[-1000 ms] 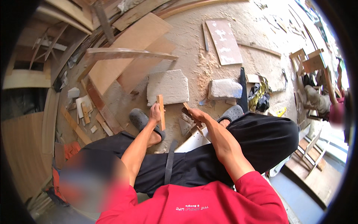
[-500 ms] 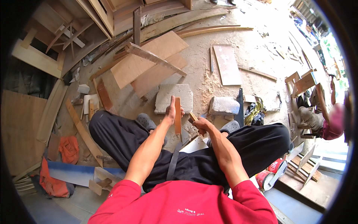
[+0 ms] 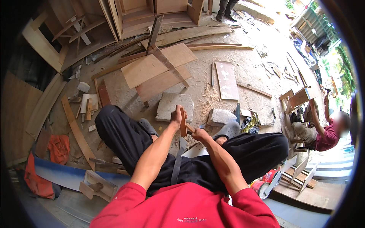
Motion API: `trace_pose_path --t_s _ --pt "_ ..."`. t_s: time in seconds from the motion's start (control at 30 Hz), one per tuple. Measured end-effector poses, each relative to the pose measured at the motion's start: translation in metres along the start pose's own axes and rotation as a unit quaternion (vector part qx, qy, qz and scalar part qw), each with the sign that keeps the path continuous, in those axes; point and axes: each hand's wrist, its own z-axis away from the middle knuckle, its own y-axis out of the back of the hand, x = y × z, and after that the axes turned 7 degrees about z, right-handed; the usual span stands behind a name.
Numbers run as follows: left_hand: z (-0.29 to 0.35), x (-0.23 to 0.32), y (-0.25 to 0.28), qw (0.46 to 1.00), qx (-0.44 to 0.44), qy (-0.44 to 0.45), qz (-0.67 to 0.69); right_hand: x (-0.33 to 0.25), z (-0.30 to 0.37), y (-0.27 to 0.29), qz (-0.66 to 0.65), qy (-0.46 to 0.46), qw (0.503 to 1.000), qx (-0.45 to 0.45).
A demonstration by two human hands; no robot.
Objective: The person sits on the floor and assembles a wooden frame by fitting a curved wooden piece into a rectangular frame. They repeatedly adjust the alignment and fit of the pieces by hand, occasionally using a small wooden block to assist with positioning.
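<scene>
My left hand (image 3: 176, 117) is closed round a reddish-brown wooden strip (image 3: 183, 123), held upright over the front of a pale stone block (image 3: 166, 102). Close on its right, my right hand (image 3: 200, 135) grips a small wooden block (image 3: 189, 129). The block's end meets or overlaps the strip's lower right side; whether they touch is hard to tell. Fingers hide much of the block. Below the hands, a white board (image 3: 195, 151) lies between my legs, with a dark flat strip (image 3: 176, 167) across my lap.
A second stone block (image 3: 221, 117) sits by my right foot, near a dark blade-like tool (image 3: 238, 113). Plywood boards (image 3: 156, 70) and a pale panel (image 3: 227, 79) lie ahead. Red cans (image 3: 260, 187) stand at right. Farther right, a seated person (image 3: 327, 133) handles a wooden piece.
My right hand has brought the small block left to the strip. My left fingers have wrapped round the strip, which is turned more edge-on. The view has shifted, showing legs at the top.
</scene>
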Motion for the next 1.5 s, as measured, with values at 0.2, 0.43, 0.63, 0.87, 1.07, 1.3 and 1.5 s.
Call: trace_pose_path --t_s 0.2,0.43,0.63,0.87,1.07,1.3,1.5 --pt "-0.002 0.001 0.028 0.997 0.049 -0.034 0.044 -0.029 -0.004 -0.002 0.109 0.064 0.991 -0.039" --pt "0.016 0.015 0.060 0.991 0.112 -0.078 0.007 -0.057 -0.018 -0.017 0.143 0.107 0.983 -0.033" --pt "0.039 0.042 0.086 0.974 0.181 -0.133 0.001 -0.096 -0.031 -0.020 0.209 0.117 0.964 -0.114" --pt "0.055 0.033 0.075 0.961 0.237 -0.139 0.035 -0.112 -0.039 -0.034 0.230 0.142 0.958 -0.095" --pt "0.036 0.016 0.108 0.955 0.254 -0.137 0.064 -0.114 -0.057 -0.044 0.140 0.113 0.980 -0.089" --pt "0.023 0.021 0.126 0.937 0.306 -0.053 0.160 -0.100 -0.073 -0.050 0.053 0.075 0.995 0.025" --pt "0.013 0.021 0.123 0.927 0.326 0.007 0.187 -0.096 -0.093 -0.050 -0.096 0.093 0.986 0.104"
